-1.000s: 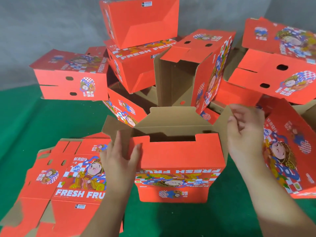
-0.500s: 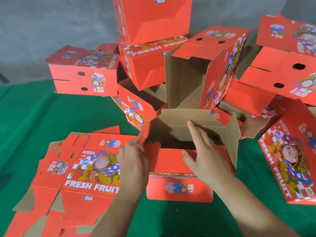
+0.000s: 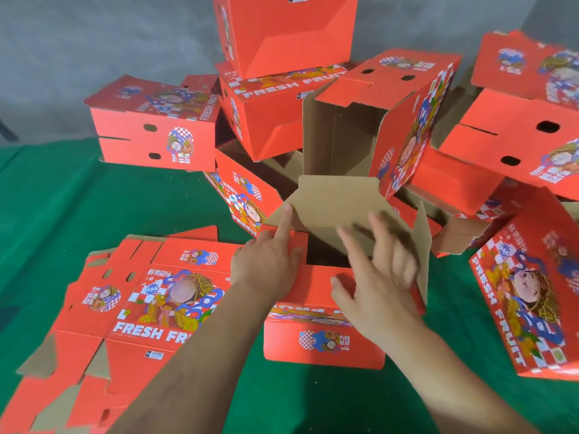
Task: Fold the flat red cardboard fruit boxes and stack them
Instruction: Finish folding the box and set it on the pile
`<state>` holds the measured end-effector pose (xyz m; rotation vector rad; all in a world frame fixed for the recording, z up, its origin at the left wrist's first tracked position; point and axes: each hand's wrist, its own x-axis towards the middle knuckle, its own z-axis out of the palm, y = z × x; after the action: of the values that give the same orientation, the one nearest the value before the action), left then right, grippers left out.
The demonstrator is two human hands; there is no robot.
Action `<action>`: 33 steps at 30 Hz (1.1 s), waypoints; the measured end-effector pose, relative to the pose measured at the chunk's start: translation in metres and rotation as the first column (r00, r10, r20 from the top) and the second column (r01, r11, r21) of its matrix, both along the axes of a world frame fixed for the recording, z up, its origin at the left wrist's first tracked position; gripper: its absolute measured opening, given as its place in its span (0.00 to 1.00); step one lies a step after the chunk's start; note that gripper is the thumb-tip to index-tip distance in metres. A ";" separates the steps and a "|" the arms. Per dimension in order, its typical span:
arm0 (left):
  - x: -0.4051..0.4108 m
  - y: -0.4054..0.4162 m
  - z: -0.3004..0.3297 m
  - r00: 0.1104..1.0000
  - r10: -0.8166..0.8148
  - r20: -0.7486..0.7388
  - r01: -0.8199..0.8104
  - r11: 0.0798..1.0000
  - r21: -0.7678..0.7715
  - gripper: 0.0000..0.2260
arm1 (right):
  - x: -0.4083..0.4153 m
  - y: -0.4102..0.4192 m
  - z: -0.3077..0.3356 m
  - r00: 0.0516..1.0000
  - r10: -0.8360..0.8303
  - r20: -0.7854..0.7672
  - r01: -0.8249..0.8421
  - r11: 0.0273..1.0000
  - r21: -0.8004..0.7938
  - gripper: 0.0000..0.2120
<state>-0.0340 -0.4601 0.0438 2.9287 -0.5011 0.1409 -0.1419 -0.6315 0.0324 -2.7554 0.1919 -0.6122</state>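
Observation:
A half-formed red fruit box point(image 3: 322, 343) stands in front of me on the green mat, its brown far flap point(image 3: 336, 198) tilted up over the opening. My left hand point(image 3: 266, 264) rests on the box's left top flap, with the index finger stretched out onto the brown flap's left corner. My right hand point(image 3: 380, 277) is blurred, its fingers spread over the box's right side and reaching toward the opening. The right side flap point(image 3: 423, 255) stands upright beside it. A stack of flat red box blanks point(image 3: 125, 311) lies to the left.
Several folded red boxes are piled behind: one at the back left point(image 3: 153, 133), a stack of two at the centre point(image 3: 282, 73), an open one on its side point(image 3: 385, 120), others at the right point(image 3: 520, 126). Another box point(image 3: 529, 296) lies at the near right. A grey wall point(image 3: 94, 42) stands behind.
My right hand has left the right side flap and come across to the box's top opening. The left hand has shifted up onto the left flap. The view has moved closer.

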 end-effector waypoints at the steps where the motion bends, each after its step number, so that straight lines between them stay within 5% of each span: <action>1: 0.003 -0.002 0.000 1.000 0.010 -0.009 -0.010 1.000 0.006 0.34 | -0.004 0.000 0.001 0.990 -0.092 0.110 0.089 0.995 0.034 0.41; 4: 0.004 -0.005 -0.001 1.000 0.029 0.012 -0.029 0.999 0.026 0.35 | -0.014 -0.011 0.000 0.938 -0.272 0.213 0.231 0.953 0.198 0.48; 10: 0.000 -0.005 -0.004 0.995 0.063 0.080 -0.061 0.998 -0.023 0.39 | -0.020 -0.022 -0.009 0.883 -0.297 0.363 0.207 0.941 0.267 0.44; 14: 0.006 -0.003 -0.001 0.996 0.085 0.015 -0.084 0.994 -0.064 0.37 | -0.008 -0.017 -0.006 0.979 -0.063 0.191 0.004 0.955 0.296 0.45; 18: 0.006 -0.005 0.003 0.994 0.105 -0.028 -0.107 0.991 -0.080 0.37 | 0.000 -0.011 -0.008 0.996 -0.049 -0.076 0.049 0.999 0.000 0.30; 20: 0.003 -0.006 0.003 0.993 0.113 -0.021 -0.114 0.990 -0.079 0.38 | 0.001 -0.016 -0.007 0.993 -0.036 -0.116 0.034 0.999 -0.019 0.24; 28: -0.009 -0.006 -0.005 0.993 0.098 0.068 -0.088 0.986 -0.140 0.36 | 0.006 -0.063 0.001 0.978 0.182 -0.101 -0.171 0.979 0.107 0.18; 31: -0.012 -0.002 -0.005 0.993 0.098 0.067 -0.074 0.951 -0.301 0.27 | 0.004 -0.058 -0.004 0.987 -0.036 0.156 -0.006 0.965 0.263 0.19; 33: -0.019 0.004 -0.006 0.996 0.079 0.039 -0.053 0.884 -0.465 0.20 | 0.006 -0.060 0.000 0.974 -0.159 0.161 0.053 0.852 0.522 0.25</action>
<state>-0.0526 -0.4565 0.0374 2.4751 -0.3188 0.3076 -0.1363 -0.6912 0.0321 -2.1607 0.4019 -0.7360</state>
